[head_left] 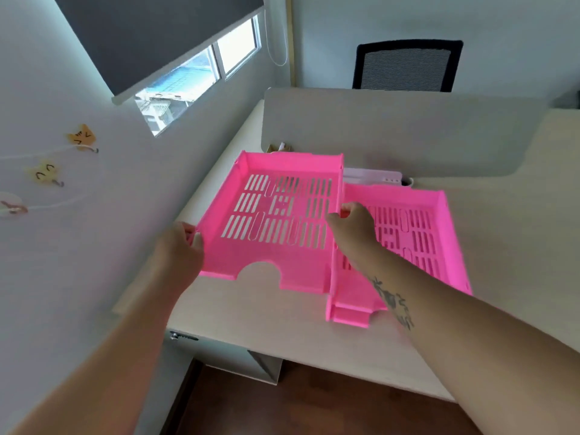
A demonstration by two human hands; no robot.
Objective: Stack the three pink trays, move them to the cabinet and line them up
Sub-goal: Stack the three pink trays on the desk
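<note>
Above the desk [282,324], a pink tray [276,221] hangs between both hands – left grip [182,246] and right grip [351,227] clamped on its side walls

Left hand [183,246] and right hand [353,226] grip opposite side walls of one pink tray [276,246], held tilted above the desk [470,233] near its left edge. Just to its right, a second pink tray [439,243] lies on the desktop, apparently nested on a third. Grey divider [408,133] stands along the far edge.

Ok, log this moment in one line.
left hand: grips lifted pink tray | right hand: grips same | second tray: on desk
</note>
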